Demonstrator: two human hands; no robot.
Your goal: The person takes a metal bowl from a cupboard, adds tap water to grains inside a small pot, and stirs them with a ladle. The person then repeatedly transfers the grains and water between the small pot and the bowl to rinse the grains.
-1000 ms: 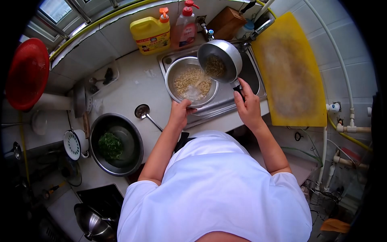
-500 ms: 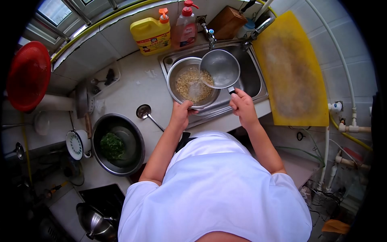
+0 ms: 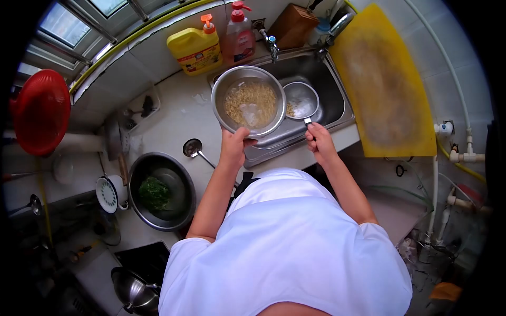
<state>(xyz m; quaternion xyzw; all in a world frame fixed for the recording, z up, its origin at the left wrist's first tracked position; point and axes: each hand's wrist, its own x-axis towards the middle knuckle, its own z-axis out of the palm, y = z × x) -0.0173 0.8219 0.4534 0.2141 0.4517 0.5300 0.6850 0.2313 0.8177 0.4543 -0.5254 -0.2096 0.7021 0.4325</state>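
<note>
My left hand [image 3: 235, 146] grips the near rim of a metal bowl [image 3: 216, 103], which is over the left part of the sink. Small pale tan pieces, possibly beans or grains, lie in water [image 3: 251, 105] inside it. In my right hand [image 3: 321, 141], fingers closed, is the handle of a metal water scoop [image 3: 313, 112]. The scoop is just right of the bowl, low over the sink basin, with some water and a few of the same pale pieces in it. Whether it touches the basin floor I cannot tell.
Around the work are the steel sink [image 3: 337, 79] with its faucet [image 3: 271, 46], a yellow jug [image 3: 195, 51], a red-topped pump bottle [image 3: 240, 37] and a yellow board [image 3: 379, 89]. Leftward lie a ladle [image 3: 193, 147] and a basin [image 3: 185, 176] with greens.
The scoop was tilted over the bowl, pouring water in. Now it has come down to the bowl's right, over the basin. The bowl appears raised and shifted slightly.
</note>
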